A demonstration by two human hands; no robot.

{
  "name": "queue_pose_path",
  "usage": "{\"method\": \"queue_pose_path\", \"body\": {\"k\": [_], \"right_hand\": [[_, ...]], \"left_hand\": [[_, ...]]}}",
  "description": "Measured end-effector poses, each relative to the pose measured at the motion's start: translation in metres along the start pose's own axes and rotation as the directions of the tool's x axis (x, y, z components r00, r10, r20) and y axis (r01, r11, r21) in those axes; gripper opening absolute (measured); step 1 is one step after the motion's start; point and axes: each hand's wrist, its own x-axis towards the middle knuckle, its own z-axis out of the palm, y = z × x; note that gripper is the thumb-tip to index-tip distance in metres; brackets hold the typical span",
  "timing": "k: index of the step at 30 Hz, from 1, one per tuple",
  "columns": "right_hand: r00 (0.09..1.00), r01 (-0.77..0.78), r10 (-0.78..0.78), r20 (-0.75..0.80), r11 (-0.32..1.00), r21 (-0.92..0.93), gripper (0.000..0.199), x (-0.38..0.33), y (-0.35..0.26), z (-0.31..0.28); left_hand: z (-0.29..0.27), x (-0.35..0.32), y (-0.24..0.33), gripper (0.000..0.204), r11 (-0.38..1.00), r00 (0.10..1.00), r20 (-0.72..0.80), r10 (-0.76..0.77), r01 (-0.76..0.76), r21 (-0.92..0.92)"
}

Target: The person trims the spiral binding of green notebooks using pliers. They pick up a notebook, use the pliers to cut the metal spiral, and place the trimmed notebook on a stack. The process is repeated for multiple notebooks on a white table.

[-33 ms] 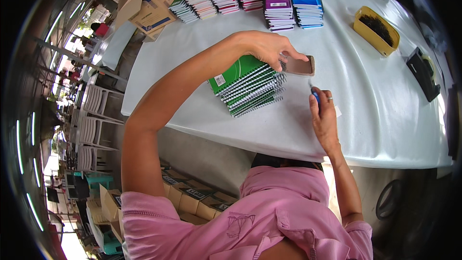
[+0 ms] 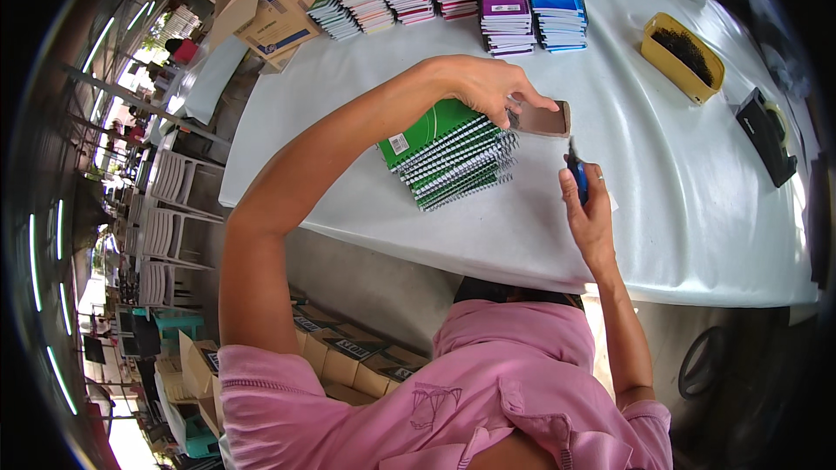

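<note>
Notebooks (image 2: 455,164), green and spiral-bound, lie stacked at mid-frame on the white tabletop (image 2: 522,235). The left hand (image 2: 488,87) is at their upper right corner; whether its grip holds anything cannot be told. Right of centre, the right hand (image 2: 596,216) has its grip closed around a blue-handled tool (image 2: 578,172).

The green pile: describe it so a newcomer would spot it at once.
On the pale table, find the left hand. On its near side lies the green pile of notebooks. Unlike the purple stack and blue stack farther off, it is fanned out, baring rows of wire coils.
</note>
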Motion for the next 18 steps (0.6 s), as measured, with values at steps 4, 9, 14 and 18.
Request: {"method": "queue_pose_path", "body": {"k": [4, 9, 14, 18], "right_hand": [[0.836, -0.549, 0.288, 0.467, 0.425, 0.720, 0.041, 0.011, -0.027, 0.016], [0.602, -0.783, -0.049, 0.797, 0.159, 0.601, 0.074, 0.009, -0.042, 0.037], [0.584, -0.791, 0.040, 0.811, 0.252, 0.557, 0.088, 0.012, -0.067, 0.051], [0.557, -0.799, -0.012, 0.830, 0.264, 0.540, 0.089, 0.020, -0.062, 0.059]], "left_hand": [[-0.006, -0.018, -0.013, 0.075, 0.999, 0.998, -0.052, -0.036, 0.034, -0.031], [-0.015, -0.028, -0.016, 0.071, 0.992, 0.999, -0.041, 0.011, -0.016, -0.128], [-0.011, -0.016, -0.013, 0.068, 0.990, 1.000, -0.027, 0.005, -0.008, -0.140], [-0.009, -0.011, -0.016, 0.067, 0.973, 0.997, -0.046, 0.058, -0.067, -0.223]]}}
